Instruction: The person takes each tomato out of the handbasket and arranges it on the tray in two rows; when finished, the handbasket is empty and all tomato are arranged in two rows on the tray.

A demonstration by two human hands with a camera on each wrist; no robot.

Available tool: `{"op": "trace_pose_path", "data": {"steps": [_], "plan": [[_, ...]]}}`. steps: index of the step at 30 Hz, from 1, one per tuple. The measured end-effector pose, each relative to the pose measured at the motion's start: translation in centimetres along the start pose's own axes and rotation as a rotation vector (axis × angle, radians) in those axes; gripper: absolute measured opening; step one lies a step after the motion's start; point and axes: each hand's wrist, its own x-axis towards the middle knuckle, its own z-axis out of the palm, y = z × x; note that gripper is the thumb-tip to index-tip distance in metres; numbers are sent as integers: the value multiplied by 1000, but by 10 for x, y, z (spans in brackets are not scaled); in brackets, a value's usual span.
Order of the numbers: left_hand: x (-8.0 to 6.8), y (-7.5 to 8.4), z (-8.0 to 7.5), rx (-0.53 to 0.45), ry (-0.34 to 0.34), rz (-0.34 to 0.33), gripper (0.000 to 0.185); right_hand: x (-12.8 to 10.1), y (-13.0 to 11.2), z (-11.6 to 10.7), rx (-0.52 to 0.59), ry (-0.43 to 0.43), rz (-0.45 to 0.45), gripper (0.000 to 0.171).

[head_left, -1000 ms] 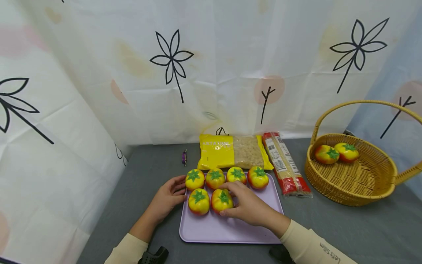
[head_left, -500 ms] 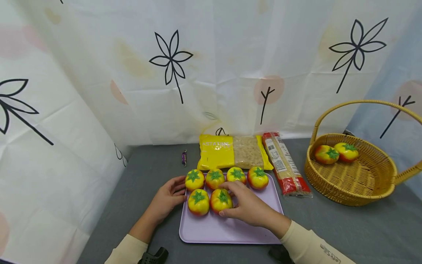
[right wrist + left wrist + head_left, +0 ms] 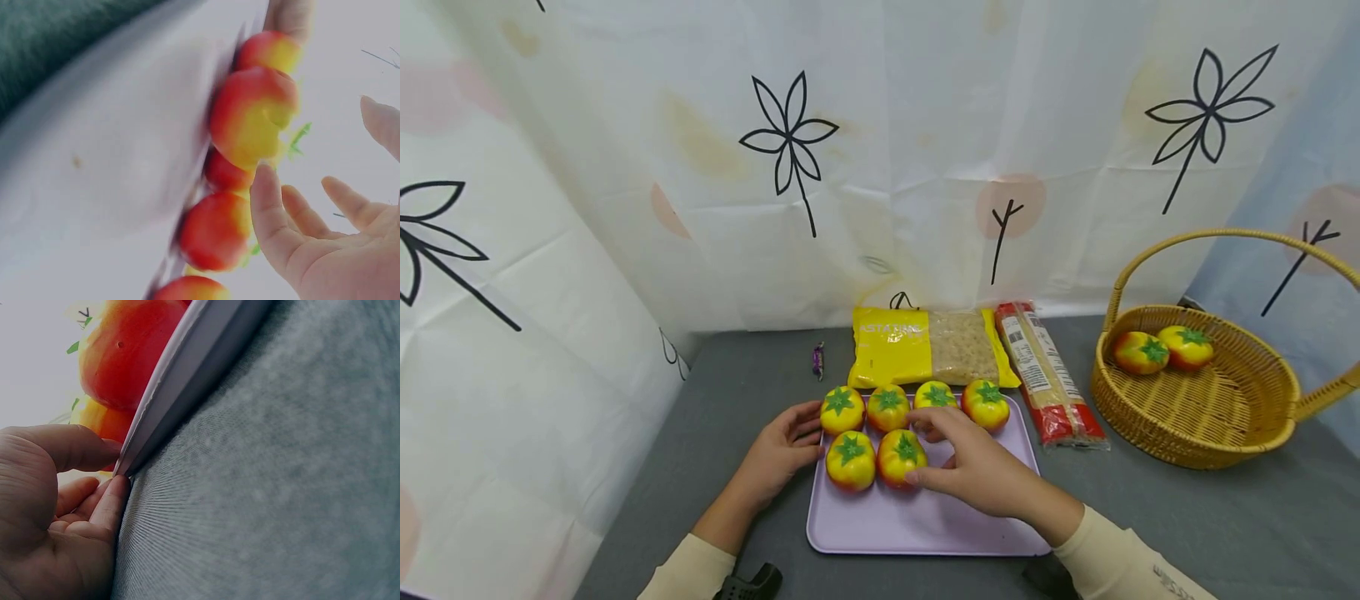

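Several red-and-yellow toy tomatoes with green star-shaped tops stand in two rows on a lilac tray [image 3: 925, 529]. My left hand [image 3: 782, 450] is at the tray's left edge; the left wrist view shows its thumb [image 3: 81, 447] and a fingertip pinching the rim. Beside the front-row right tomato [image 3: 902, 458] is my right hand [image 3: 981, 467], fingers spread and loosely bent. In the right wrist view its thumb is at or near a tomato [image 3: 250, 119], while the other fingers stand away. The hand partly hides a back-row tomato [image 3: 935, 395].
A wicker basket [image 3: 1195, 425] with two more tomatoes [image 3: 1141, 353] stands at the right. Behind the tray lie a yellow pasta bag [image 3: 891, 346] and a red-ended noodle packet [image 3: 1048, 375]. A small purple-wrapped candy [image 3: 817, 361] lies at the back left.
My right hand has loosened from the front-row right tomato and shifted slightly right, its fingers wider apart. The left hand stays at the tray edge.
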Motion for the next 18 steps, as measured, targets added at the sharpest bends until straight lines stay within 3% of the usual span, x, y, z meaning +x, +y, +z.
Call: {"op": "trace_pose_path", "data": {"steps": [5,18], "plan": [[0,0,0,-6,4,-4,73,-4,0,-14,30,23,-18,69],[0,-1,0,-4,8,-6,73,-15,3,-62,122,151,-132,49]]}}
